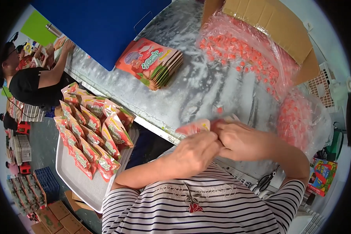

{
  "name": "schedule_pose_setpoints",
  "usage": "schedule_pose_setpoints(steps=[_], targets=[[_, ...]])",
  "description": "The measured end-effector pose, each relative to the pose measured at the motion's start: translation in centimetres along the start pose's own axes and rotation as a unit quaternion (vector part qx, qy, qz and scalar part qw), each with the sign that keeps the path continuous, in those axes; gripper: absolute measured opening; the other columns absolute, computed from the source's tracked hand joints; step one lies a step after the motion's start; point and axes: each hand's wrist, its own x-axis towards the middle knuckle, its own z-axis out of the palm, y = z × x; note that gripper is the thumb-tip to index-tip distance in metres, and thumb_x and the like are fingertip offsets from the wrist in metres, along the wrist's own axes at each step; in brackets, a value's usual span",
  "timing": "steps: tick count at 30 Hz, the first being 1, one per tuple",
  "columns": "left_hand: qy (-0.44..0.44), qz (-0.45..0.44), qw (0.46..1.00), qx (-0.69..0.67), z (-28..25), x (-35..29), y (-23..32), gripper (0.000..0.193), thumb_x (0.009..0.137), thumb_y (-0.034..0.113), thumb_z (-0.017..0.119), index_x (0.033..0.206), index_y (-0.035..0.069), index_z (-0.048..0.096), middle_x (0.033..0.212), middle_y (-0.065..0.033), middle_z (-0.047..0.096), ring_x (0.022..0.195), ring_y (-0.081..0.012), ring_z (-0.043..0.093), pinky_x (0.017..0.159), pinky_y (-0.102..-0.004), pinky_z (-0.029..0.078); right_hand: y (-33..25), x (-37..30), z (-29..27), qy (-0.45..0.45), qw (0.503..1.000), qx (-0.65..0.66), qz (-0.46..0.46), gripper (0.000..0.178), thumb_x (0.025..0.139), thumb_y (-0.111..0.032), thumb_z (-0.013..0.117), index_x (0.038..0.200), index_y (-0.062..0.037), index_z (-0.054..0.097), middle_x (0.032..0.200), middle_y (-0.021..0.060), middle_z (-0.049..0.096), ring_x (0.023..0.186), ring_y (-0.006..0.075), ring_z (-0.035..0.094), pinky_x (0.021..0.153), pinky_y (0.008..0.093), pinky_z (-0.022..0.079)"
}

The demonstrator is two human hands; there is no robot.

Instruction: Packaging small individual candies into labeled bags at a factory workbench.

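My left hand (195, 151) and my right hand (241, 139) meet in front of my chest, at the table's near edge. Both are closed on a red and pink pouch (194, 127), gripping it between them; most of it is hidden behind my fingers. Just beyond it lies a single small red wrapped piece (220, 110). Farther off, left of centre, rests a stack of flat red pouches (148, 58). To my left, several plump red pouches (93, 123) stand close together in a light grey tray (86, 194).
Small red wrapped pieces (238, 50) spill from a plastic-lined cardboard box (269, 23) at the far right. A clear bag of more (294, 117) sits nearer. Black scissors (266, 180) lie right. A blue board (101, 27) covers the far left; a person (35, 82) works beyond.
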Motion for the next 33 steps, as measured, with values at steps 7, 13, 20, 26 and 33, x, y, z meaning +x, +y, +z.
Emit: schedule_pose_setpoints(steps=[7, 13, 20, 26, 33], targets=[[-0.007, -0.009, 0.999, -0.032, 0.4, -1.2, -0.1, 0.024, 0.073, -0.001, 0.073, 0.095, -0.004, 0.063, 0.087, -0.0130, 0.059, 0.066, -0.0252, 0.062, 0.057, -0.0323, 0.052, -0.9, 1.9, -2.1, -0.255, 0.963, 0.002, 0.088, 0.022, 0.081, -0.016, 0.060, 0.076, 0.0061, 0.060, 0.084, 0.0229, 0.061, 0.087, 0.0348, 0.061, 0.077, 0.0421, 0.048], [0.025, -0.165, 0.980, -0.109, -2.7, -0.3, -2.8, 0.062, 0.075, 0.018, 0.078, 0.129, 0.002, 0.052, 0.120, -0.0224, 0.054, 0.117, -0.0326, 0.049, 0.085, -0.0350, 0.049, 0.4, 0.2, 0.8, -0.184, 0.980, 0.018, 0.080, 0.011, 0.076, -0.004, 0.055, 0.072, 0.0046, 0.062, 0.075, 0.0216, 0.061, 0.076, 0.0367, 0.061, 0.079, 0.0462, 0.046], [-0.103, -0.308, 0.810, -0.488, 0.1, -1.4, -6.4, 0.059, 0.084, 0.015, 0.071, 0.136, 0.004, 0.047, 0.115, -0.0152, 0.061, 0.102, -0.0212, 0.061, 0.082, -0.0322, 0.050, 0.5, -0.1, 0.8, -0.073, 0.996, 0.043, 0.026, 0.012, 0.080, -0.003, 0.053, 0.081, 0.0013, 0.064, 0.081, 0.0160, 0.060, 0.091, 0.0328, 0.057, 0.084, 0.0439, 0.041], [-0.035, -0.210, 0.891, -0.400, 1.7, -1.6, -7.5, 0.020, 0.093, 0.015, 0.061, 0.088, -0.002, 0.070, 0.085, -0.0065, 0.067, 0.079, -0.0103, 0.059, 0.065, -0.0234, 0.049, 0.5, -1.2, 0.5, -0.052, 0.995, 0.045, 0.079, 0.013, 0.078, -0.003, 0.061, 0.091, -0.0008, 0.062, 0.084, 0.0162, 0.060, 0.090, 0.0329, 0.058, 0.081, 0.0429, 0.046], [0.093, -0.342, 0.862, -0.362, 0.3, -1.8, -6.9, 0.030, 0.098, 0.023, 0.055, 0.096, -0.004, 0.068, 0.076, 0.0012, 0.064, 0.069, -0.0021, 0.051, 0.060, -0.0202, 0.045, 2.5, -1.0, 6.1, 0.523, 0.807, 0.233, 0.148, 0.048, 0.076, -0.004, 0.075, 0.120, 0.0004, 0.055, 0.113, 0.0146, 0.061, 0.105, 0.0225, 0.061, 0.089, 0.0366, 0.048]])
